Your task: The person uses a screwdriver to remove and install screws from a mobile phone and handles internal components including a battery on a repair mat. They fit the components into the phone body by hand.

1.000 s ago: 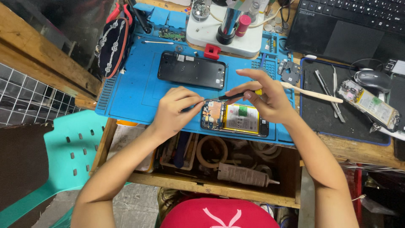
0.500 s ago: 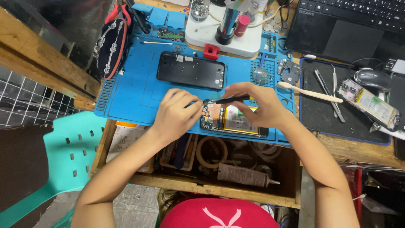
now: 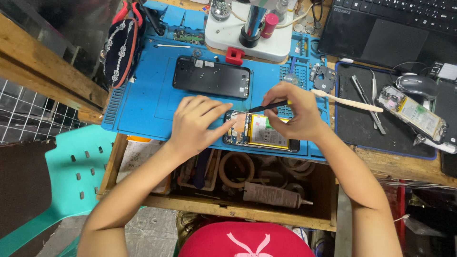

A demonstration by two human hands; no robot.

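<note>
- my left hand (image 3: pixel 197 124) lies flat with its fingers spread, pinning the left end of the opened phone (image 3: pixel 261 132) on the blue mat (image 3: pixel 147 102) at the near edge of the surface.
- my right hand (image 3: pixel 294 114) is pinched shut on a thin black tool (image 3: pixel 266 106), tip down at the top-left corner of the phone's board.
- risk as i see it: if the tip skids it could nick the battery (image 3: pixel 268 132) just beside it or tear a flex.
- the phone sits right above the open drawer (image 3: pixel 247 183), so a loose part could drop in there.
</note>
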